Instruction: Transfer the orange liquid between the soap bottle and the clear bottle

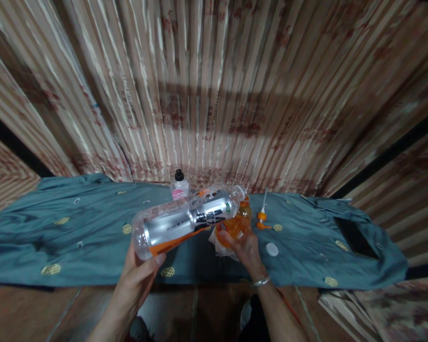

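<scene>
My left hand (142,273) is closed round the base of a large clear plastic bottle (171,225) with a silver, black and orange label. That bottle lies nearly level in the air, its uncapped mouth tipped to the right over an orange bottle (231,228). Around the body of the orange bottle my right hand (246,244) is wrapped, steadying it on the cloth. The clear bottle's neck partly covers the orange bottle's top, so I cannot tell whether the mouths touch. White tissue (221,249) shows under the orange bottle.
An orange pump top (261,218) with its tube lies right of my right hand, near a white round cap (271,249). Behind the clear bottle stands a small black-capped bottle (179,185). A phone (355,236) rests at the right on the green cloth (100,228). Pleated curtains hang behind.
</scene>
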`<state>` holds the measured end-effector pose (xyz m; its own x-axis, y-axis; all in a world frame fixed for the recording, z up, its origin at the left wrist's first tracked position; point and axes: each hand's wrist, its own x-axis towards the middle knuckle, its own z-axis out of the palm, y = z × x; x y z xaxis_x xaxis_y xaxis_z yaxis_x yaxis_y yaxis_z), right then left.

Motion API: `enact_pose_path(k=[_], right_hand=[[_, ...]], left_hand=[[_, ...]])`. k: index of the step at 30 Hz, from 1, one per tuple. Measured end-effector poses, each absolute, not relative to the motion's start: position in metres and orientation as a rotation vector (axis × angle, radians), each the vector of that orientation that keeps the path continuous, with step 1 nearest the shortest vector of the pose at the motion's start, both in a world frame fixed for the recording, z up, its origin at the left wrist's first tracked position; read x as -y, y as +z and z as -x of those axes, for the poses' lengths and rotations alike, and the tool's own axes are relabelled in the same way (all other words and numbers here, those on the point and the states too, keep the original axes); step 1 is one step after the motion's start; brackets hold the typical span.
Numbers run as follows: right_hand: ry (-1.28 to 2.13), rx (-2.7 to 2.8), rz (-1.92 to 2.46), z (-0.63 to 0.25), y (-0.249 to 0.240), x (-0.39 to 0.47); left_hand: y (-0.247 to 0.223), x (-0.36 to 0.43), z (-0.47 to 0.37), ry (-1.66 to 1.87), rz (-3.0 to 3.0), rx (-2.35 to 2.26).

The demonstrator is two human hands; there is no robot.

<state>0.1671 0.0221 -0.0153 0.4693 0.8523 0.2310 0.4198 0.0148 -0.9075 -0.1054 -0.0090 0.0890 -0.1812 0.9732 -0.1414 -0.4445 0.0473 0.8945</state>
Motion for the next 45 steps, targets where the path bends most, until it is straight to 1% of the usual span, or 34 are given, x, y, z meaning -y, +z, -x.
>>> enact_pose_path(k=[10, 17, 24, 45], right_hand=[[0.455, 1.166, 1.621, -0.1696, -0.0111, -0.0201], [0.4, 1.194, 1.643, -0.1677, -0.0182, -0.0214], [0.473, 1.176, 1.619, -0.1695, -0.0183, -0.0207], [0.498, 1.183, 1.602, -0.1729, -0.0189, -0.0191]], left_hand=[[0.0864, 0.0102, 0.1056, 1.446, -0.689, -1.04], [0.0849, 0.0085, 0.1064, 1.456, -0.706, -1.016], [0.0831, 0.0071, 0.1082, 1.452, -0.703, -1.013], [0.0893, 0.0063, 0.1057, 1.465, -0.717, -1.022]])
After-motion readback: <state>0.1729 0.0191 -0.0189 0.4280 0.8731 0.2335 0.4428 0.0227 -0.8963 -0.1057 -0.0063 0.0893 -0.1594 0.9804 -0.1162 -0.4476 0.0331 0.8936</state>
